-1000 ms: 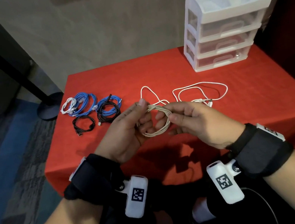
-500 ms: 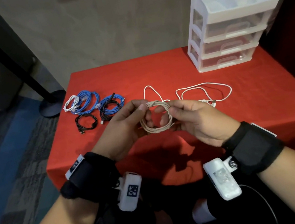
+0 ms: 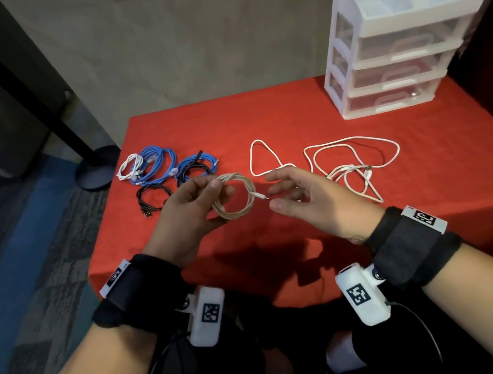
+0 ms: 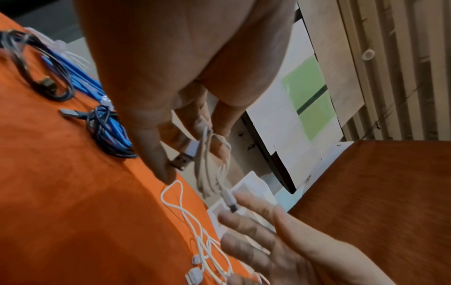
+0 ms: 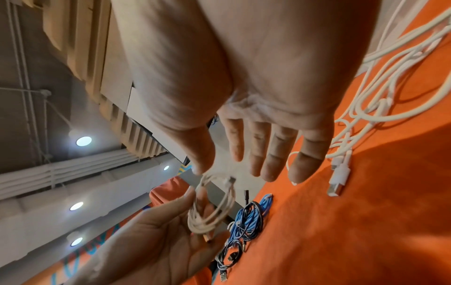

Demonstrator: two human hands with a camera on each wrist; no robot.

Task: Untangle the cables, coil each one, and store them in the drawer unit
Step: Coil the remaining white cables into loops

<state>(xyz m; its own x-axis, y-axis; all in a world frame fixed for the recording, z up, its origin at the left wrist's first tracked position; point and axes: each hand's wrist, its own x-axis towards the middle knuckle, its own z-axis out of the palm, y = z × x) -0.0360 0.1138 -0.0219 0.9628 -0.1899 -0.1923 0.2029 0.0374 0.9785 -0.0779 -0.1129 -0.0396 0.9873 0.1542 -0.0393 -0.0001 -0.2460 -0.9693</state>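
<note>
Released by the now-spread right hand (image 3: 310,198), the beige cable (image 3: 234,197) hangs neatly coiled, pinched in the left hand (image 3: 187,213).

The left hand (image 3: 192,211) pinches a beige cable coil (image 3: 236,200) between thumb and fingers. The right hand (image 3: 313,199) hovers just right of the coil, fingers loosely spread, holding nothing.

Head cam looks down and forward from above, with the whole red surface (image 3: 291,113) and drawer unit (image 3: 403,37) in the upper right of the frame. Both wrist cams sit super close under the palms, looking along the fingers. All three catch the beige cable coil (image 3: 235,197) (image 4: 209,164) (image 5: 209,208).
</note>
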